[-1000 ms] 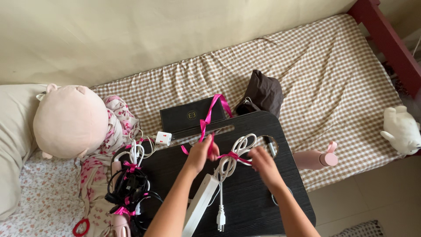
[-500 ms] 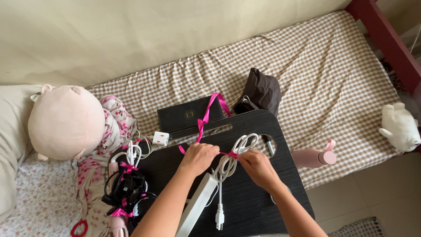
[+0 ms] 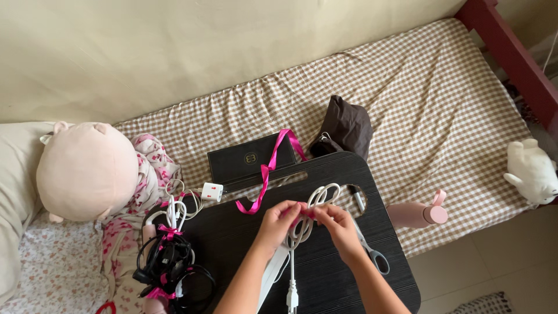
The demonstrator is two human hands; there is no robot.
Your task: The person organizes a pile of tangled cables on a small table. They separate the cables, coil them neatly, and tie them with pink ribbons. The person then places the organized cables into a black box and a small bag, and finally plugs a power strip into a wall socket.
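My left hand (image 3: 278, 221) and my right hand (image 3: 338, 224) meet over a coiled white power cord (image 3: 318, 197) on the black lap table (image 3: 232, 232). Both pinch the pink ribbon (image 3: 267, 170) where it wraps the coil. The ribbon's long end trails up and left over a black box (image 3: 247, 157). The cord's plug (image 3: 292, 298) hangs toward the near edge, and the white power strip (image 3: 272, 273) lies partly hidden under my left forearm.
Scissors (image 3: 372, 256) lie on the table right of my right hand. A pile of black and white cables tied with pink ribbon (image 3: 168, 256) sits at left, near a white charger (image 3: 213, 191). A pink plush (image 3: 87, 171), brown pouch (image 3: 347, 123), pink bottle (image 3: 415, 214) and white plush (image 3: 532, 171) lie on the checked bed.
Both hands have come together at the middle of the coil, pinching the ribbon. The ribbon's loose end has dropped onto the table. The scissors have come into view.
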